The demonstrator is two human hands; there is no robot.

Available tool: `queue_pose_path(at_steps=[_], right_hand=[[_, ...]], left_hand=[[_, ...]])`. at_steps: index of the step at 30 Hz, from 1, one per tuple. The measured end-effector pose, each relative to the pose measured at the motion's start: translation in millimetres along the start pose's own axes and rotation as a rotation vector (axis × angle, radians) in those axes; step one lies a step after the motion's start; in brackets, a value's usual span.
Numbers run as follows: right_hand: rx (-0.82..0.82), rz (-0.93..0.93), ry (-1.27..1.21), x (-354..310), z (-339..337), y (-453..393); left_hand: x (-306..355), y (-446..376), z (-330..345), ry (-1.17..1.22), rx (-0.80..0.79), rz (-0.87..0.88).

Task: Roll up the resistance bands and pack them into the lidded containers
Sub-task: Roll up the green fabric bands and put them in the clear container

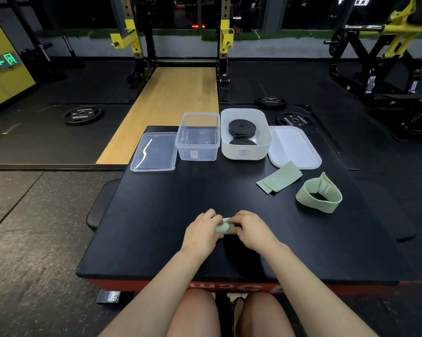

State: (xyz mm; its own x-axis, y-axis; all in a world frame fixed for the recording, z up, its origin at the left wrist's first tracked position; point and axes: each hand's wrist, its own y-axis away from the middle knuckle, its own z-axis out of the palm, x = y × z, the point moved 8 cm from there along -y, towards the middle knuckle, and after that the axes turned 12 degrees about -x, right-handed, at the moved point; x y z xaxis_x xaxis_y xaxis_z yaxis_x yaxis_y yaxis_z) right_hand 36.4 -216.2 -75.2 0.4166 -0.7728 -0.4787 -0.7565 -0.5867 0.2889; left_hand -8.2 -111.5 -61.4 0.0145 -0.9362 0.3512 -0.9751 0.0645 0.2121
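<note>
While the black table [171, 215] carries everything, a white container [246, 152] holding rolled black bands [242, 128] is seen beside an empty clear container [197, 152], lids alongside. Two green bands [318, 198] lie at right. A small green roll [223, 228] is pinched by left hand [201, 231] and right hand [252, 229].

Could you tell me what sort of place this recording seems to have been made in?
Most likely a gym: a squat rack with yellow hooks stands over a wooden platform, weight plates lie on the dark rubber floor, and a plate-loaded machine stands at far right.
</note>
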Motion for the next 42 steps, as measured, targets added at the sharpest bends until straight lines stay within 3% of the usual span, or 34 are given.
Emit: queue_pose_path(at_steps=[7, 13, 22, 32, 42], right_hand=[[0.221, 0.0, -0.096, 4, -7, 12], [0.178, -0.094, 0.025, -1, 0, 15], [0.169, -0.1, -0.026, 1, 0, -2], [0.118, -0.105, -0.072, 4, -5, -7], [0.167, -0.225, -0.074, -14, -28, 6]], left_hand=[[-10, -24, -7, 0.019, -0.123, -0.066], [-16, -31, -4, 0.067, -0.155, -0.073], [-14, -37, 0, 0.014, -0.254, -0.04], [-8, -31, -13, -0.004, -0.096, 0.043], [-3, -22, -47, -0.091, -0.108, 0.175]])
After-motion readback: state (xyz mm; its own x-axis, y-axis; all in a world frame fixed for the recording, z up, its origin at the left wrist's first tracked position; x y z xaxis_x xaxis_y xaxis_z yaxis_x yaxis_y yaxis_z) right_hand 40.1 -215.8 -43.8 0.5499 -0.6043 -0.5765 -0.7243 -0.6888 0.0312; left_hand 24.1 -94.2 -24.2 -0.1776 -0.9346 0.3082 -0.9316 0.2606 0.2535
